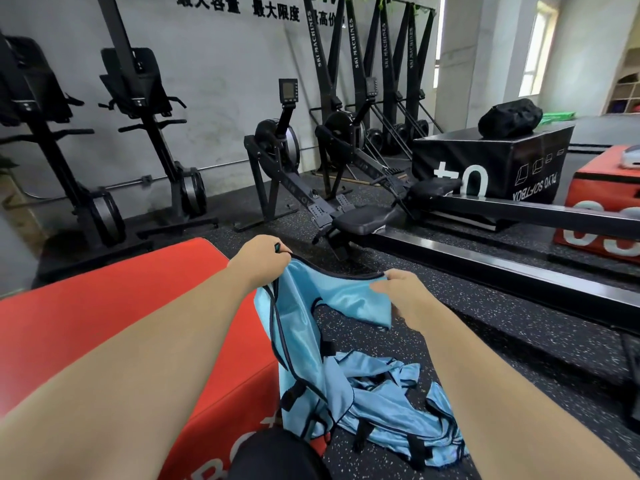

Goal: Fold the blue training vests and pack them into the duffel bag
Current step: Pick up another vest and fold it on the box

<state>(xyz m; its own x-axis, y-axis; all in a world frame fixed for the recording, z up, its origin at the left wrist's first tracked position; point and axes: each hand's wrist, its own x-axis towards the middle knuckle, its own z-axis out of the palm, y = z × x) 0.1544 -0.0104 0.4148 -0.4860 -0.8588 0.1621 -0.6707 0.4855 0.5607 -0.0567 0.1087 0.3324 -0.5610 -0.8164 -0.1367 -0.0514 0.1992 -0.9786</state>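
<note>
Holding one blue vest up by its top edge above the heap of vests on the floor, the left hand and right hand each grip a corner, and folding, apparently not yet begun, calls for squaring it first.

Red box near left; rowers on speckled floor; ski machines against wall; black box, second red box right.
</note>
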